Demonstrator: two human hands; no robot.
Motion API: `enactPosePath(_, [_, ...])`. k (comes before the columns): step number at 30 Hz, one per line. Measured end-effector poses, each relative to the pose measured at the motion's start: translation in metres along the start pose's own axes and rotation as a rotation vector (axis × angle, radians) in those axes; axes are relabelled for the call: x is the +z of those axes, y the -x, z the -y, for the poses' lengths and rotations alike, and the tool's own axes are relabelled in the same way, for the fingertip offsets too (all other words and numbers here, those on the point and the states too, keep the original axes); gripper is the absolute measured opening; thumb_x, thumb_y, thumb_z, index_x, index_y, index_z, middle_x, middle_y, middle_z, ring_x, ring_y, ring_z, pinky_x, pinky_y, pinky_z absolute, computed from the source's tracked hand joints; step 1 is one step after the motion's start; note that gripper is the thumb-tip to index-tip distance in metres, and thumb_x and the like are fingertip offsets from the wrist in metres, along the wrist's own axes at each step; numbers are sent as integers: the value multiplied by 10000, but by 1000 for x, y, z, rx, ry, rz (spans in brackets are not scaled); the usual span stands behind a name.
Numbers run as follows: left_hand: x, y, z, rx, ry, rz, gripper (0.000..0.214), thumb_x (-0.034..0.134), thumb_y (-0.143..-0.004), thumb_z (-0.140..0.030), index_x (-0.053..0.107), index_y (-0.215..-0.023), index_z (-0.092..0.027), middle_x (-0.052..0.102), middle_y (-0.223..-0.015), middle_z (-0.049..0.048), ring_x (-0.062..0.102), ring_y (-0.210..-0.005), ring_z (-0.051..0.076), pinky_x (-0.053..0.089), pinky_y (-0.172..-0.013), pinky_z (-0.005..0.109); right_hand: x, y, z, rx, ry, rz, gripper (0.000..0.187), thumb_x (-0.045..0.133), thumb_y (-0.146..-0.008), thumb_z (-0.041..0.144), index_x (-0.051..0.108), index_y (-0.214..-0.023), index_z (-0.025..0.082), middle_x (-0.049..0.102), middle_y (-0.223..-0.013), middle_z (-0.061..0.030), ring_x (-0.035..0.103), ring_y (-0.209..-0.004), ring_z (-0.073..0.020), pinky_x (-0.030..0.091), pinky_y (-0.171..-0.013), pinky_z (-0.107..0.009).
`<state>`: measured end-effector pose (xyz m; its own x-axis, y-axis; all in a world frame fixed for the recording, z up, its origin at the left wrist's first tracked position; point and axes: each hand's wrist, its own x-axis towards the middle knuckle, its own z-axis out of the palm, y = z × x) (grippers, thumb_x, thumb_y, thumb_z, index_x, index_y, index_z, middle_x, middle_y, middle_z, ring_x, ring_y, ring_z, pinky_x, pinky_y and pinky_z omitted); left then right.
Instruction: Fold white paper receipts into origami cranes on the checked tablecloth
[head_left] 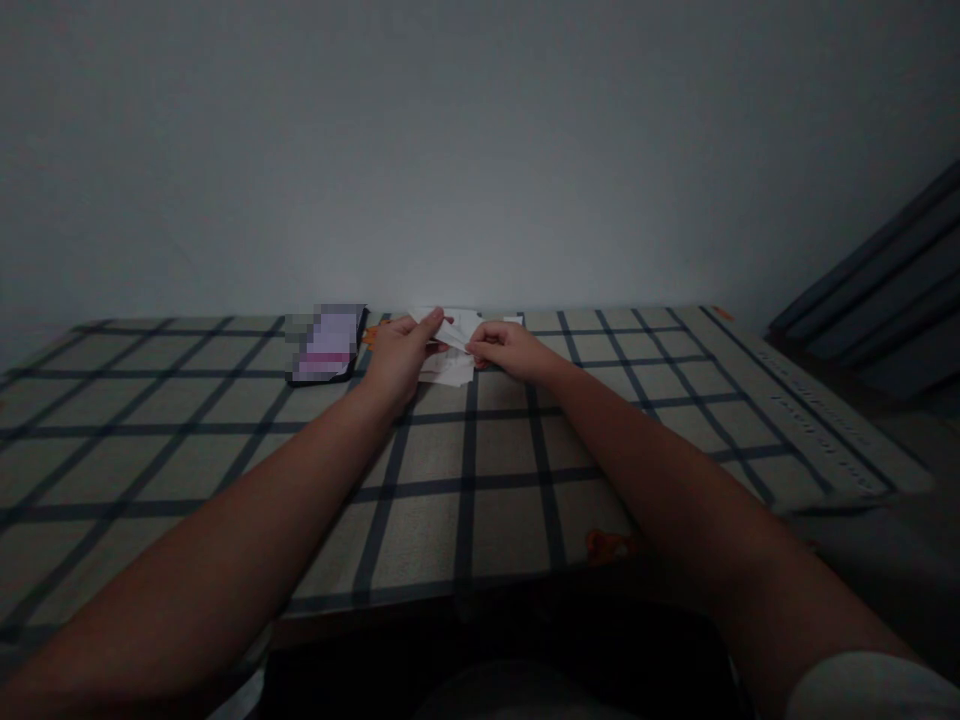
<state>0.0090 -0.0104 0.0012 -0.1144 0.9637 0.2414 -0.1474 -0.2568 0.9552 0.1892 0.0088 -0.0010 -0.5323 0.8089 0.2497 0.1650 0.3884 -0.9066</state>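
A: Hands?
B: Both arms stretched fwd over the checked cloth (465, 500). Left hand (401, 355) has thumb up, pinching the white paper (454, 350); right hand (510, 350) is curled, pinching its other edge.
A: Paper where?
B: Btwn the hands, far side of the table, near the wall. Phone (326, 345) just left.

Left hand (400, 357) and right hand (508, 351) pinch a white folded paper (450, 372); a phone (327, 345) (screen lit) lies beside the left hand.
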Motion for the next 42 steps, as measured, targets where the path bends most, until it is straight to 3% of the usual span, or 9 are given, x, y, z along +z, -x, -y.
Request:
enactPosePath(5, [-4, 0, -1, 20, -141, 52, 345, 768, -704, -491, 720, -722, -149, 725, -778, 73, 650, -690, 167, 531, -693, 300, 2, 2, 1, -22, 11, 55, 226, 583, -853, 342, 584, -712, 165, 542, -656, 12, 503, -636, -111, 395, -620, -254])
enactPosePath(9, [-2, 4, -6, 38, -338, 64, 417, 750, -709, -554, 720, -689, -138, 669, -654, 56, 599, -609, 162, 496, -616, 290, 2, 1, 2, -54, 19, 6, 276, 583, -859, 418, 611, -753, 165, 530, -650, 18, 462, -629, -110, 369, -598, -253])
enactPosePath(13, [1, 5, -7, 34, -279, 112, 428, 719, -730, -580, 715, -730, -151, 658, -692, 43, 586, -635, 147, 496, -630, 275, 0, -3, 1, -45, 11, -120, 281, 618, -829, 421, 599, -720, 162, 521, -649, 21, 443, -618, -103, 355, -592, -255])
enactPosePath(16, [2, 3, -5, 7, -198, 122, 362, 773, -692, -501, 722, -813, -164, 687, -800, 41, 592, -686, 137, 507, -663, 266, -2, -4, -1, -42, -17, -208, 300, 640, -809, 439, 585, -703, 164, 512, -637, 26, 431, -605, -97, 348, -583, -254])
enactPosePath(19, [1, 1, -3, -23, -157, 122, 348, 805, -656, -432, 727, -868, -167, 698, -852, 39, 592, -700, 125, 507, -689, 258, -3, -4, -2, -50, -16, -206, 323, 660, -789, 465, 587, -702, 163, 531, -641, 24, 445, -609, -97, 354, -581, -249])
enactPosePath(24, [0, 2, -5, -61, -122, 162, 293, 798, -658, -417, 688, -761, -166, 633, -732, 3, 564, -666, 112, 491, -659, 238, -2, -2, -2, -91, -44, -184, 333, 632, -821, 473, 583, -701, 166, 524, -626, 30, 459, -602, -97, 371, -580, -246])
enactPosePath(29, [3, 6, -9, -52, -162, 205, 293, 788, -670, -419, 671, -749, -161, 641, -748, 8, 551, -650, 108, 488, -652, 242, -3, -4, -1, -111, -150, -214, 241, 657, -812, 403, 624, -791, 166, 562, -668, 29, 494, -609, -95, 415, -600, -244])
enactPosePath(37, [1, 3, -5, 3, -150, 87, 440, 818, -637, -388, 678, -992, -168, 707, -827, 37, 617, -667, 128, 510, -673, 269, -2, -5, -3, 4, -212, -194, 210, 721, -773, 353, 658, -827, 160, 657, -774, -10, 583, -696, -107, 508, -696, -261])
enactPosePath(42, [2, 7, -8, 37, -212, 66, 327, 820, -632, -371, 696, -841, -152, 712, -775, 49, 646, -685, 155, 535, -699, 296, -2, -8, -8, -22, -216, -184, 230, 737, -770, 367, 677, -849, 160, 676, -799, -23, 596, -720, -112, 511, -711, -265])
